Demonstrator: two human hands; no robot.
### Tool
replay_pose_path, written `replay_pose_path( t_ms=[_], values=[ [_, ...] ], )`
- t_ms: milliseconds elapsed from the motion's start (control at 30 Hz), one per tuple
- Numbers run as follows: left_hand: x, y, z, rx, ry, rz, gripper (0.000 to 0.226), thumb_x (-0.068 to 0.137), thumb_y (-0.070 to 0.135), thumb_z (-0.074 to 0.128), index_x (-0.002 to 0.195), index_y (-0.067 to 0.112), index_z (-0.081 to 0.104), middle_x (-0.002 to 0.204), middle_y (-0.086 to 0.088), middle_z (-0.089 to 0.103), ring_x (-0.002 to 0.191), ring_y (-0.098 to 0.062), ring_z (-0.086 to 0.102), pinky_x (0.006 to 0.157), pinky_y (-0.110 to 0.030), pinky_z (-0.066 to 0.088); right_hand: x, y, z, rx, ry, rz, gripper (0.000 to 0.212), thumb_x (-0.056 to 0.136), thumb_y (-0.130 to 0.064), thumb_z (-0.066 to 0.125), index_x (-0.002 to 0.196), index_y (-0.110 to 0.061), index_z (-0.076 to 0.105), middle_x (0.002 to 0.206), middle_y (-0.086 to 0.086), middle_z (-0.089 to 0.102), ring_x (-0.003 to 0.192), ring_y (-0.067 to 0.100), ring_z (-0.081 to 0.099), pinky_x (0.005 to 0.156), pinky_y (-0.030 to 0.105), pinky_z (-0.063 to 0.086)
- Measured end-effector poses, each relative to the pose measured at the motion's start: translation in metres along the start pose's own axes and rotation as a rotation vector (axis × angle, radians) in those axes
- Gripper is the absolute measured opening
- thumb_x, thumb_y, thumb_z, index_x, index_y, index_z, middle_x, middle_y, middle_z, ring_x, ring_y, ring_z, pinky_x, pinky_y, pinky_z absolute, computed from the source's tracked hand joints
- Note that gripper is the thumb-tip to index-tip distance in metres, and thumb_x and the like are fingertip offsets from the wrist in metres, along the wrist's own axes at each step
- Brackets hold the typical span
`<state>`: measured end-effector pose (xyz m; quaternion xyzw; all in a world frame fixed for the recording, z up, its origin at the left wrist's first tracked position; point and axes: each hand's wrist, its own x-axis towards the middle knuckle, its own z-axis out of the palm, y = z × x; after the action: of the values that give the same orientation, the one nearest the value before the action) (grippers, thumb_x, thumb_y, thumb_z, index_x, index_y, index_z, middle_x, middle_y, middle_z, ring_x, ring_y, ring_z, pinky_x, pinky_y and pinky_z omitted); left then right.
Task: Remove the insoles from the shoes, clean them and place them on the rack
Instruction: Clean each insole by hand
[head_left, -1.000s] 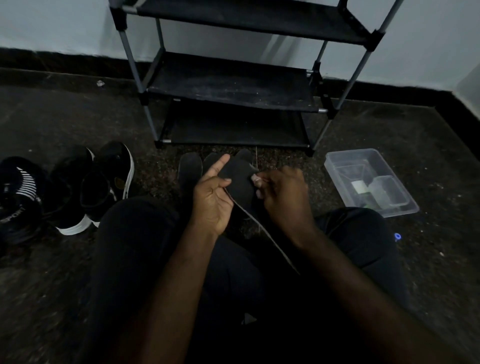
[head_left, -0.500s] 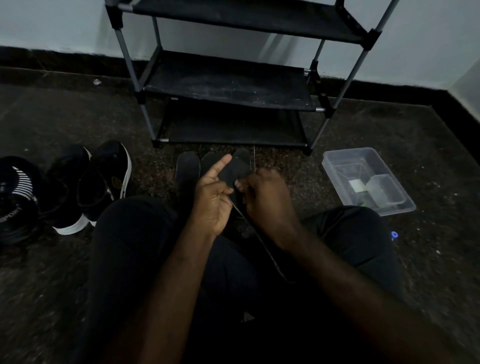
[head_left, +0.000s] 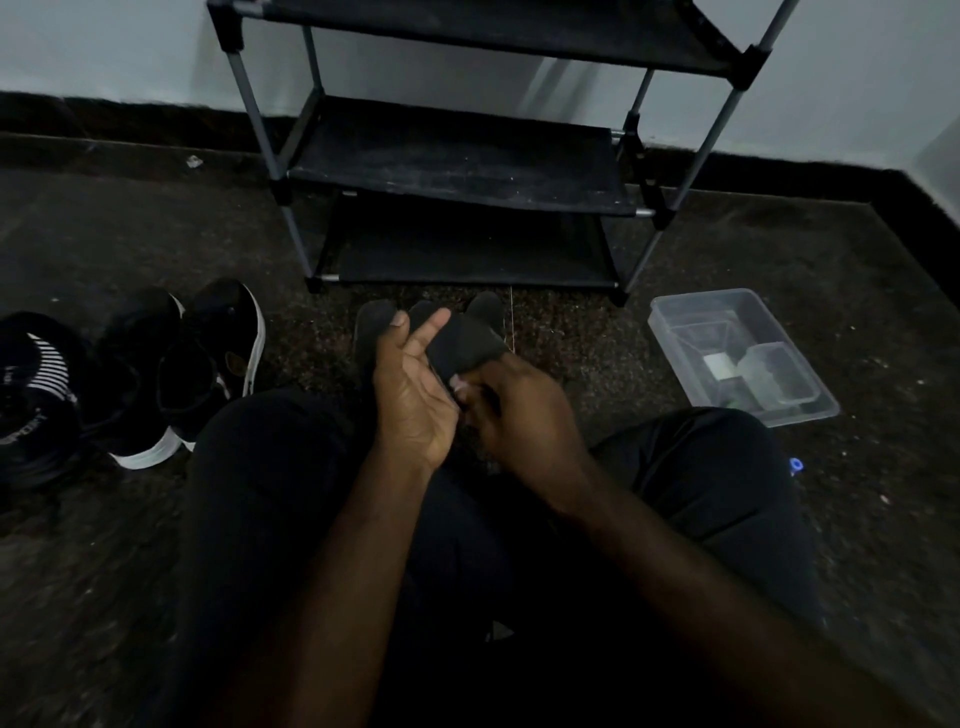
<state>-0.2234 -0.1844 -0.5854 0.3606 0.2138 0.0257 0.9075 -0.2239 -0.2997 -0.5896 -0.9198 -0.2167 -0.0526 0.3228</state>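
Dark flat insole (head_left: 470, 340): held up over the lap, mid-frame, between both hands, toe end pointing far.

- left hand (head_left: 415, 395): palm showing, fingers and thumb out straight, not wrapped around anything. The insole's left edge lies against the fingers.
- right hand (head_left: 514, 410): fingers curled, pinching the near part of the insole. Too dark to tell if anything else is in that grip.
- three more dark insoles (head_left: 375, 325) lie on the dark speckled floor (head_left: 779, 249), just beyond the hands, near the rack's foot.
- black fabric-shelf shoe rack with grey metal poles (head_left: 457, 156): far centre, against the white wall.
- pair of black shoes with white soles (head_left: 218, 353): left, side by side, toes pointing far. A black shoe with white stripes (head_left: 31, 395) sits further left, at the frame edge.
- clear plastic rectangular container (head_left: 675, 322): right, on the floor, with a smaller clear tub (head_left: 769, 374) inside it.
- person is seated, wearing black trousers (head_left: 270, 493).
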Motion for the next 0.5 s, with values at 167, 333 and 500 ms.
replay_pose_path(
  t_ms=[167,333,500],
  values=[
    [0.0,-0.001,0.003,-0.031,-0.054,-0.044,0.062,0.094,0.054,0.04,0.132,0.006,0.051,0.128,-0.02,0.062,0.119,-0.031,0.06,0.105,-0.043,0.045,0.023,0.016,-0.012,-0.049,0.13,0.181,0.023,0.095,-0.034,0.054,0.085,-0.019,0.068,0.086,0.003,0.066,0.079,0.021,0.062,0.07,0.037,0.05],
    [0.0,0.001,-0.002,-0.024,-0.073,-0.022,0.065,0.089,0.06,0.046,0.129,0.009,0.056,0.108,-0.012,0.069,0.096,-0.023,0.064,0.095,-0.038,0.045,0.024,-0.01,0.002,-0.046,0.083,0.034,0.017,0.094,-0.024,0.056,0.089,-0.013,0.069,0.09,0.008,0.064,0.079,0.023,0.061,0.07,0.037,0.051],
    [-0.003,0.001,-0.004,0.022,-0.064,-0.025,0.07,0.084,0.062,0.046,0.129,0.009,0.055,0.104,-0.013,0.074,0.078,-0.019,0.066,0.063,-0.024,0.046,0.005,-0.009,0.009,-0.002,-0.009,-0.095,0.02,0.092,-0.025,0.056,0.09,-0.013,0.072,0.084,0.006,0.062,0.076,0.022,0.06,0.067,0.039,0.051]
  ],
)
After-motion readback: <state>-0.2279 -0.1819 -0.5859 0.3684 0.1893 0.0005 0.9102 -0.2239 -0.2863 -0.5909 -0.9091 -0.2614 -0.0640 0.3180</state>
